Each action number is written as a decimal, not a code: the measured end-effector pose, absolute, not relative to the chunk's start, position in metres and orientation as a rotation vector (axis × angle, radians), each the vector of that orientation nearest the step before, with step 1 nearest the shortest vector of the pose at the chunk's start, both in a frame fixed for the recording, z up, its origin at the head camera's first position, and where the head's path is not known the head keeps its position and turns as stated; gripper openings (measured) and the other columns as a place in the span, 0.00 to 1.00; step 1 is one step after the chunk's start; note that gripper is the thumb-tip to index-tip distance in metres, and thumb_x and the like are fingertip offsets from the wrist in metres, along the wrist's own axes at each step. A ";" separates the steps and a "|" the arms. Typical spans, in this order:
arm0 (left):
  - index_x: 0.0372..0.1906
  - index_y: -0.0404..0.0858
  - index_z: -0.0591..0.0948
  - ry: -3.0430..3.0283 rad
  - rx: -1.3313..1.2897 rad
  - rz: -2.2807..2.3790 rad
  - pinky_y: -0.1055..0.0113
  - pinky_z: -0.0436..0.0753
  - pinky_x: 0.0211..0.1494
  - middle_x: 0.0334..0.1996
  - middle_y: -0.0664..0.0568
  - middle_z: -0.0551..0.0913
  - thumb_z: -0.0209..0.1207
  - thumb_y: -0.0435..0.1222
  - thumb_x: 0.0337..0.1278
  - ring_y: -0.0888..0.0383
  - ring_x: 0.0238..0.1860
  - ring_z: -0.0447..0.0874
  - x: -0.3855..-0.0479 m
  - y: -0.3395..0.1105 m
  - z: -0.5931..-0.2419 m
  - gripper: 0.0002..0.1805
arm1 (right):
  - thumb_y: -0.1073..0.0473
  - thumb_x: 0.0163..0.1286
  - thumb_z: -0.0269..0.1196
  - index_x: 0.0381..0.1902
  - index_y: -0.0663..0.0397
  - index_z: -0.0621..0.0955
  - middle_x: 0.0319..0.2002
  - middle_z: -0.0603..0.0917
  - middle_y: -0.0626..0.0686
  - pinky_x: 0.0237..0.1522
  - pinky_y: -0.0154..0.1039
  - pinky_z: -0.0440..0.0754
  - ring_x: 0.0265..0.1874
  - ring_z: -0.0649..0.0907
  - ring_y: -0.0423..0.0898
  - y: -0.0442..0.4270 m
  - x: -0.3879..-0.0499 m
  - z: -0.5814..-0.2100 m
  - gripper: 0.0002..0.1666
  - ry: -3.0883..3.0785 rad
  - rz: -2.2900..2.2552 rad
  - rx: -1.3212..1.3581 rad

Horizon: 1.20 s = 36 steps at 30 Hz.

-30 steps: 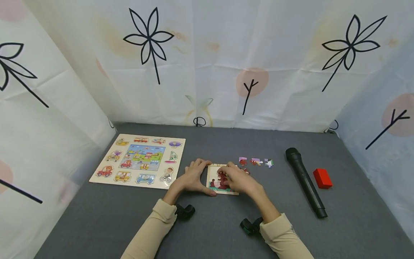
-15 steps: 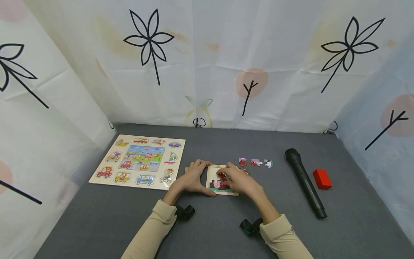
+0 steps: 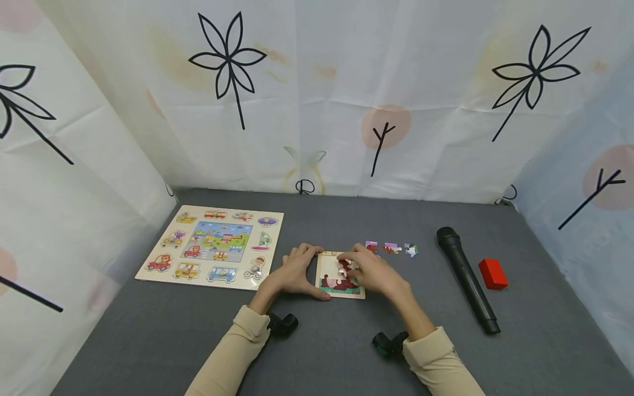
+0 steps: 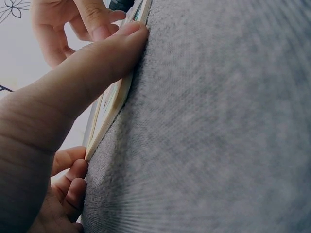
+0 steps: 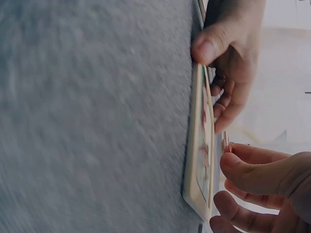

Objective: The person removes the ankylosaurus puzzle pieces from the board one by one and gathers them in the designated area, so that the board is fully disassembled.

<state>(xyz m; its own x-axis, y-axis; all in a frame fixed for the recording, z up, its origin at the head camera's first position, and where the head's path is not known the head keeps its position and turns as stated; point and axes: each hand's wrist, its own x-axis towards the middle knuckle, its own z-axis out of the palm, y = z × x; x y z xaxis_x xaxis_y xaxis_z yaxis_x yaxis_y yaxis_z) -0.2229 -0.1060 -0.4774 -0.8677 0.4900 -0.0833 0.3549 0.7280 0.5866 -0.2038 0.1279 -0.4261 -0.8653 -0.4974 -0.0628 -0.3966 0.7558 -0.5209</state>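
A small wooden jigsaw board (image 3: 325, 266) with a dark red picture partly filled lies on the table at the centre. My left hand (image 3: 296, 272) holds it from the left, thumb at the near edge and fingers at the far left corner. Over the board's right part, my right hand (image 3: 375, 272) pinches a small jigsaw piece (image 5: 225, 142) between thumb and forefinger. In the right wrist view this piece is seen edge-on, just off the board. Beyond the right hand lie loose jigsaw pieces, including a purple-and-red one (image 3: 392, 248) and a green-and-white one (image 3: 411, 250).
At the left lies a larger vehicle picture puzzle board (image 3: 267, 248), near the left hand. To the right are a black microphone (image 3: 468, 280) and a red block (image 3: 493, 273). A white patterned cloth (image 3: 332, 66) stands behind the grey table (image 3: 322, 352).
My right hand has shifted slightly right and raised its fingers from the picture, baring more of the board. The left hand and the board have stayed put.
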 end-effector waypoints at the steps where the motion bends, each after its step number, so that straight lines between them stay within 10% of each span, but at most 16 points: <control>1: 0.76 0.44 0.66 2.699 0.670 0.848 0.51 0.62 0.54 0.68 0.44 0.68 0.81 0.58 0.34 0.45 0.66 0.64 -0.223 -0.106 -0.477 0.60 | 0.69 0.70 0.65 0.62 0.58 0.82 0.45 0.79 0.56 0.33 0.34 0.72 0.33 0.73 0.43 0.130 -0.204 -0.425 0.22 2.758 -0.753 -0.713; 36: 0.77 0.44 0.65 2.691 0.672 0.850 0.52 0.61 0.54 0.69 0.44 0.67 0.81 0.58 0.33 0.45 0.66 0.64 -0.222 -0.106 -0.474 0.61 | 0.70 0.67 0.66 0.61 0.58 0.83 0.43 0.80 0.59 0.41 0.50 0.76 0.38 0.75 0.50 0.215 -0.213 -0.427 0.23 2.841 -0.542 -0.566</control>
<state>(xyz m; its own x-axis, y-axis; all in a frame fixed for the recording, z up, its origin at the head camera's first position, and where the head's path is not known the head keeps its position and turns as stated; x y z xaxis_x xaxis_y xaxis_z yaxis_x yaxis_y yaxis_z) -0.2223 -0.1062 -0.4743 -0.8653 0.4936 -0.0873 0.3539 0.7250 0.5909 -0.2134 0.2150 -0.4269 -0.9081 -0.4023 -0.1167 -0.3309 0.8599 -0.3887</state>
